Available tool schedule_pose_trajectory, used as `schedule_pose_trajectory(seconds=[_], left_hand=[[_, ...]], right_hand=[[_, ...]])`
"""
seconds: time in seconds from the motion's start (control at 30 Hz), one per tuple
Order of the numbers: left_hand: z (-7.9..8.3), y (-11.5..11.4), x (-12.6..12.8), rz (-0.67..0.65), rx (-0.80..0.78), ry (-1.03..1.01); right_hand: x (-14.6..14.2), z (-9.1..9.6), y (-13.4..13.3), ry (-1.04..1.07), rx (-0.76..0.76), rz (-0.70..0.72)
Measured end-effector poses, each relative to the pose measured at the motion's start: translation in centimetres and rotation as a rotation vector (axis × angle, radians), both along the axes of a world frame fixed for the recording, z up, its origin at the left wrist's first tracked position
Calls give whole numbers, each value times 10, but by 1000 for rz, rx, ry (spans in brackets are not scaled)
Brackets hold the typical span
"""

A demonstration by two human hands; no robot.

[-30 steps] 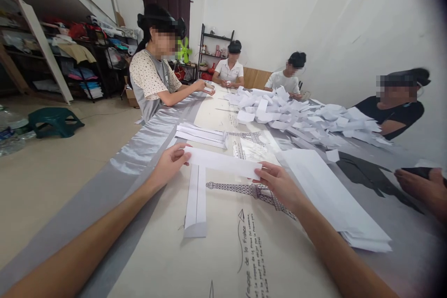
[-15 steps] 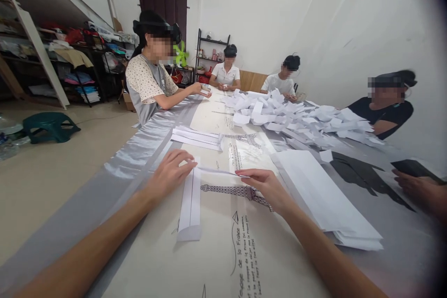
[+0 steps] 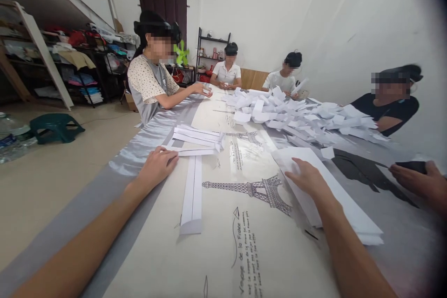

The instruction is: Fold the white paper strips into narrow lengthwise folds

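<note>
My left hand (image 3: 158, 166) pinches one end of a folded paper strip (image 3: 198, 152), which stretches to the right just in front of a small pile of similar folded strips (image 3: 199, 136). Another long folded strip (image 3: 191, 198) lies lengthwise on the table, nearer to me, its far end by the held one. Over the left edge of a stack of white paper sheets (image 3: 351, 212) hovers my right hand (image 3: 309, 178), fingers apart and nothing in them. Whether its fingertips touch the top sheet I cannot tell.
A printed tablecloth (image 3: 216, 251) covers the table. A large heap of folded white papers (image 3: 296, 116) spreads farther back. Several people sit around the table; at the right edge a person's hand (image 3: 424, 186) holds something dark. A green stool (image 3: 57, 126) stands on the floor at left.
The folded strip, earlier held between both hands, has moved left and away with my left hand. My right hand let go and swung right to the paper stack, opening its fingers.
</note>
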State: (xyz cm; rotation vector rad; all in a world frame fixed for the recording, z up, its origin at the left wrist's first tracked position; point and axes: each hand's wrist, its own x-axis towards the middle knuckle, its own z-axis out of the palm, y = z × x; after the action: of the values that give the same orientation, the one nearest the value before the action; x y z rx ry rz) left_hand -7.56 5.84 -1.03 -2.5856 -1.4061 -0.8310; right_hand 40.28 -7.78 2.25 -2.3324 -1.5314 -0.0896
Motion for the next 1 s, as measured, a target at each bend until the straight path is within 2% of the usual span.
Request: schedule_pose_trajectory(seconds=[0.1,0.23,0.4,0.5,0.63,0.7,0.77,0.9,0.93,1.0], left_hand=[[-5,-2,8,3,-61,15],[-7,1,15,-22,-201,45],[2,26,20,-102,-299,128],[9,45,28,-149,-320,165],[9,62,38,-141,-305,175],[6,65,40,-115,-287,166],[5,64,41,-97,-263,149],[8,40,46,-86,-176,75],[8,29,48,-118,-138,21],[6,8,54,-219,-175,-23]], right_hand=[[3,-10,1,-1,-39,-27],[4,-14,4,13,-27,-19],[5,-13,6,69,46,14],[-1,-4,4,106,132,9],[-16,24,-5,172,316,26],[-27,39,-13,392,554,148],[-38,52,-20,704,627,253],[-64,59,-28,1221,474,296],[-71,58,-27,1311,406,287],[-84,53,-25,1472,202,286]])
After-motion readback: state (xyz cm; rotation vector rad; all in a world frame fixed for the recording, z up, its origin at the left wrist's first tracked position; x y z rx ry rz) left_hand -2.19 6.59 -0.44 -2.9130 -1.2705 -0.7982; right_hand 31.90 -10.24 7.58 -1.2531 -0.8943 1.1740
